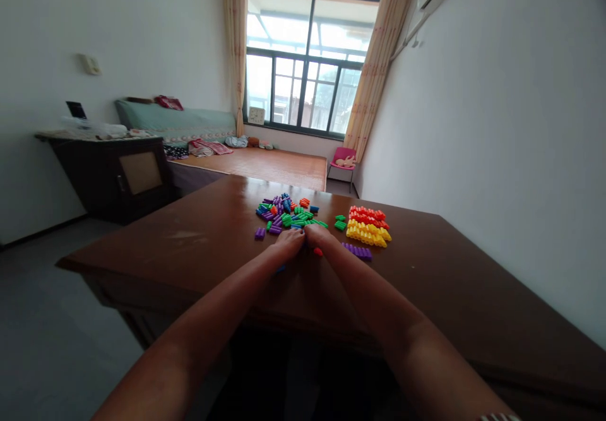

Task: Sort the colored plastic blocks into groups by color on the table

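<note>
My left hand (290, 239) and my right hand (318, 235) meet over the brown table, fingers curled in toward each other. Whatever lies between them is hidden. Just past the hands is a loose heap of plastic blocks (286, 219) in purple, green, blue and orange, each with a ridged, tube-like shape. Beneath my right wrist sits a small red block (317, 252). A purple row of joined blocks (357, 252) lies to the right of my right forearm. Beyond it are joined red rows (368, 215) and yellow rows (368, 233). Partly behind my left forearm is a blue block (280, 269).
The table (189, 244) runs wide to both sides. Two green blocks (340, 225) lie between the heap and the rows. Farther off are a bed (279, 163), a dark cabinet (104, 175) at left and a pink chair (343, 157) near the window.
</note>
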A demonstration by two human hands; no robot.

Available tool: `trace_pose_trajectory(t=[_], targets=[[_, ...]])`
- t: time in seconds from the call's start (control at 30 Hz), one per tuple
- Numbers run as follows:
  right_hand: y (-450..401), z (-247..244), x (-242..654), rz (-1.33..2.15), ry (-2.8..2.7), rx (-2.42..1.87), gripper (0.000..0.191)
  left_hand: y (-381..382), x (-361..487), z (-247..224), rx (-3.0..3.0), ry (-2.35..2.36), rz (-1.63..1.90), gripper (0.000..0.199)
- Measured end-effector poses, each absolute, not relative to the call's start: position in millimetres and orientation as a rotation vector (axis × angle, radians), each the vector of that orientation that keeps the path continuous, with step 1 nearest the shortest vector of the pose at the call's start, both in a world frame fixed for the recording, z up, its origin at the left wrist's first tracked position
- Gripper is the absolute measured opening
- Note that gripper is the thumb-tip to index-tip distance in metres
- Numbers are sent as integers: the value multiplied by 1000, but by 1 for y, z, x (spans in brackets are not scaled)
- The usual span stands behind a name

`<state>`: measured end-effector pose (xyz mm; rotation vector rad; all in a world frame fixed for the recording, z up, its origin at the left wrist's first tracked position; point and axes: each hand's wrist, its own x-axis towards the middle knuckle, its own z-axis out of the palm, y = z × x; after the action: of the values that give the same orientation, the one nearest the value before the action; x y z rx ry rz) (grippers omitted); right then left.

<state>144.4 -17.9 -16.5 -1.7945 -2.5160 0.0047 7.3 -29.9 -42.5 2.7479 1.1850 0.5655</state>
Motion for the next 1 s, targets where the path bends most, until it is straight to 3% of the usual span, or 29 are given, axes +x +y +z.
trace_pose_trajectory(t=[0.27, 0.5, 0.73, 0.87, 1.0], targets=[[-42, -17, 161, 8, -2400, -1885, 43, -41, 15, -20, 2841, 1395, 273, 41], [-40, -31, 193, 106, -2349, -1584, 40, -39, 20, -16, 2880, 1288, 415, 46], [-43, -21, 246, 158, -2068, -1560, 30, -34, 18, -25, 2766, 1289, 589, 45], [-66, -23, 322, 148, -1704, -1742, 31, -32, 52, -17, 2823, 1112, 626, 42], [-91, -53, 370, 275, -1412, -1951, 36, -30, 94, -20, 2925, 968, 433, 41]])
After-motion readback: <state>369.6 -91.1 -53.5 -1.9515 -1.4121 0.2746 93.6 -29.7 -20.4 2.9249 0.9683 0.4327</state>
